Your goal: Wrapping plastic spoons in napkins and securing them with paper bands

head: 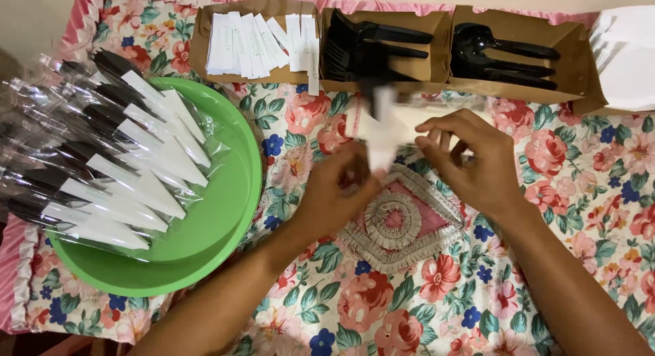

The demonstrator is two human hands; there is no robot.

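My left hand (334,195) and my right hand (471,161) meet over the flowered cloth, both gripping a blurred cutlery set (381,127): a white folded napkin with a black utensil handle at its top, inside a clear plastic sleeve. The left hand pinches its lower end. The right hand's fingers close on its right side. Motion blur hides the fine detail of the set.
A green round tray (218,219) at left holds several finished clear packets (102,165). Along the far edge stand cardboard boxes: white sachets (256,42), black forks (372,45), black spoons (505,55), and white napkins (628,62) at far right.
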